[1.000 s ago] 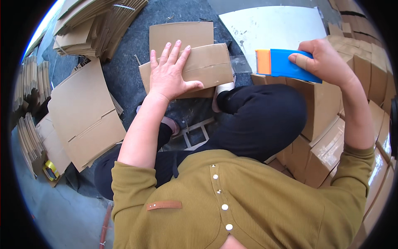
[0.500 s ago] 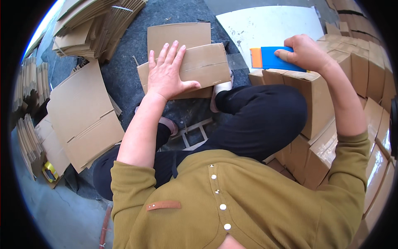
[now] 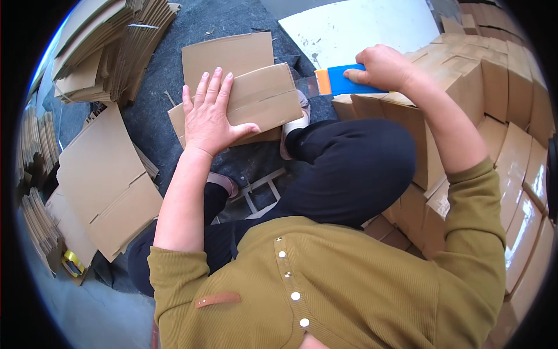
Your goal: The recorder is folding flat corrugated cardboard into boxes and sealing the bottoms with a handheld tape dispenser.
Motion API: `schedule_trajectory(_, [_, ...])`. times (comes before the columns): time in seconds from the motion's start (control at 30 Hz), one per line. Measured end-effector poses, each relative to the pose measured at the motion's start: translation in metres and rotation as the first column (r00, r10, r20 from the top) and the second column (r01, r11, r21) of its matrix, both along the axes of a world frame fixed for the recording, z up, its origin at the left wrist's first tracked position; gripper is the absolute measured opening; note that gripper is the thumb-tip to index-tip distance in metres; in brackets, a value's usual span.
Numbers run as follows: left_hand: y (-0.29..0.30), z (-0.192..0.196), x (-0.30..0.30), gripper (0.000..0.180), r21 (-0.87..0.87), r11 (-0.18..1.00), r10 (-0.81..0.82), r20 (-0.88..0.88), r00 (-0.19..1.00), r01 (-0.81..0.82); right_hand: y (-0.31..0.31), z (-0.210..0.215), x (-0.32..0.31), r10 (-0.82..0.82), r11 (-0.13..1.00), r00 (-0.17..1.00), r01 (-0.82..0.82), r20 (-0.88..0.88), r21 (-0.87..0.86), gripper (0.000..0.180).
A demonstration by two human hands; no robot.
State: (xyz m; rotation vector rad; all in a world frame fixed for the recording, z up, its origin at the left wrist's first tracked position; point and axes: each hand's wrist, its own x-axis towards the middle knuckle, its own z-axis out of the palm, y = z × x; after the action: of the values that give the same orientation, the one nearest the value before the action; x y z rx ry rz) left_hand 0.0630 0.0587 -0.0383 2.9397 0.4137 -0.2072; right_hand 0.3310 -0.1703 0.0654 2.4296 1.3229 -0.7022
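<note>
A brown cardboard box lies in front of my feet, its long closed flaps facing up and one flap standing out on the far side. My left hand presses flat on its left part, fingers spread and thumb out. To the right of the box my right hand grips a blue tape dispenser with an orange front end. A strip of clear tape spans the short gap between the box's right end and the dispenser. The tape roll itself is hidden.
Finished-looking closed boxes are stacked on my right. Flat cardboard leans at my left, near bundled flat sheets at the far left. A white board lies beyond. A yellow roll-like item sits at lower left.
The whole view has shifted, so everything sits further left. My right hand and the dispenser are slightly closer to the box. My left hand stays on the box.
</note>
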Motion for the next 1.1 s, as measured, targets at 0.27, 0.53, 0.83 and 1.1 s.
schedule_trajectory(0.27, [-0.003, 0.002, 0.001, 0.124, -0.023, 1.0, -0.006, 0.003, 1.0, 0.007, 0.031, -0.033, -0.048, -0.062, 0.998, 0.998, 0.062, -0.018, -0.025, 0.048])
schedule_trajectory(0.53, [-0.006, 0.001, 0.005, 0.124, 0.01, 1.0, -0.007, -0.013, 1.0, 0.007, 0.015, -0.057, -0.086, -0.128, 0.957, 0.951, 0.193, -0.282, 0.217, 0.04])
schedule_trajectory(0.83, [-0.006, -0.005, 0.002, 0.108, 0.091, 0.996, 0.013, -0.019, 1.0, -0.011, 0.002, -0.097, -0.093, 0.039, 0.965, 0.941, 0.052, -0.337, 0.257, 0.071])
schedule_trajectory(1.1, [-0.014, -0.011, 0.004, 0.082, 0.131, 0.989, 0.068, -0.031, 0.997, -0.064, -0.02, -0.119, -0.093, 0.08, 0.996, 0.993, -0.075, -0.082, 0.056, 0.034])
